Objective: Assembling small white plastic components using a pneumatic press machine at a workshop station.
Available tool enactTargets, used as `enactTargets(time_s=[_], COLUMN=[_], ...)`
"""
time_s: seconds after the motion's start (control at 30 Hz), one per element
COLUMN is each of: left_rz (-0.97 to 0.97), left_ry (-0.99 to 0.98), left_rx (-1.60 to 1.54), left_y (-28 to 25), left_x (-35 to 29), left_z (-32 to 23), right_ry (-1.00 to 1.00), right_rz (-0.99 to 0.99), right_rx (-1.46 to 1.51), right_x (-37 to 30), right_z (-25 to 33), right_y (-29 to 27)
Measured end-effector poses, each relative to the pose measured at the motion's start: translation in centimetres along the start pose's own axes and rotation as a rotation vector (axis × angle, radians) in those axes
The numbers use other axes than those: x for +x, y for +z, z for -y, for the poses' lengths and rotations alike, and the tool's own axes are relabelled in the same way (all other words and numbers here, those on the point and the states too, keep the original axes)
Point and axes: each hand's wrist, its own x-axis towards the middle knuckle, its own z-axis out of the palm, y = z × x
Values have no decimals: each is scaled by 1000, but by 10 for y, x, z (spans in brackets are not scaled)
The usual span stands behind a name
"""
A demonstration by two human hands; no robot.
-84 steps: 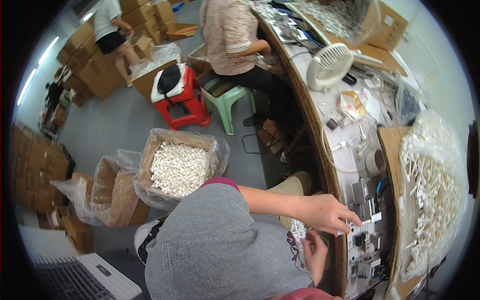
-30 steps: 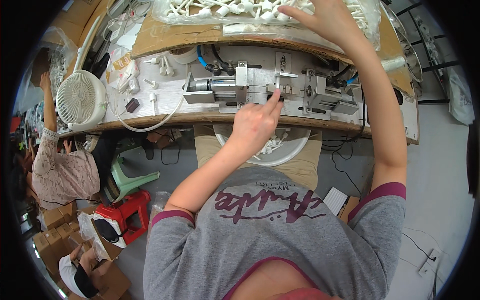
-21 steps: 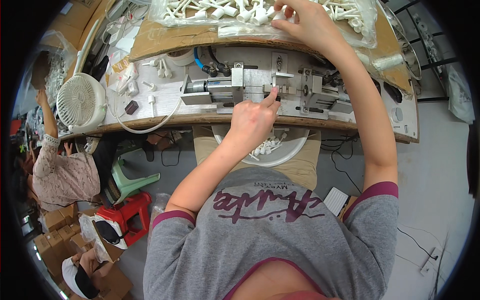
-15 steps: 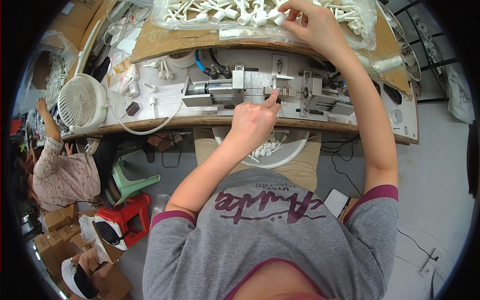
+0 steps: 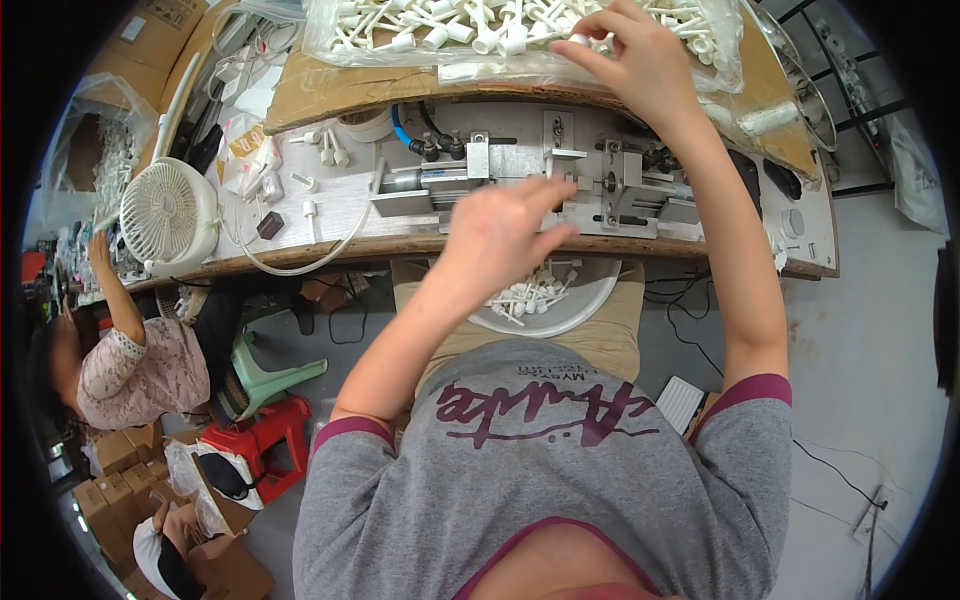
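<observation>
My right hand (image 5: 640,65) is over the near edge of a plastic-lined pile of white plastic stemmed cups (image 5: 485,40). A white stemmed cup (image 5: 580,40) sits pinched between its thumb and fingers, the stem mostly hidden. My left hand (image 5: 500,232), slightly smeared by motion, hovers at the front of a metal bench fixture (image 5: 480,160); its thumb and fingers are apart and I see nothing in them. Part of the fixture's middle is behind that hand. Below the bench edge, a white tub (image 5: 598,300) on my lap holds several more white pieces.
A white fan (image 5: 168,215) stands at the bench's left, near a curved clear hose (image 5: 300,265) and a few loose white pieces (image 5: 310,210). Cardboard (image 5: 330,95) lies under the pile. A co-worker (image 5: 145,370) sits at the left, beside a green stool (image 5: 270,370).
My left hand has drawn back from the fixture's middle, and its thumb and fingers have spread. My right hand has shifted slightly, with a white stemmed cup now showing between its fingers.
</observation>
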Motion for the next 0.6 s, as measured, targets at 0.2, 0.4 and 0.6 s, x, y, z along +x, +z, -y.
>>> enactTargets(time_s=[0.2,0.4,0.6], left_rz=[-475,-178,-111], left_ry=[170,28,-21], left_rx=[170,162,77], left_y=[-42,-31,-39], left_x=[89,117,109], left_z=[36,65,51], right_ry=[61,-137,-157], right_rz=[-186,-157,-47], right_rx=[445,67,61], right_x=[-62,-161,-191], right_z=[17,59,66], right_y=[-21,11,47])
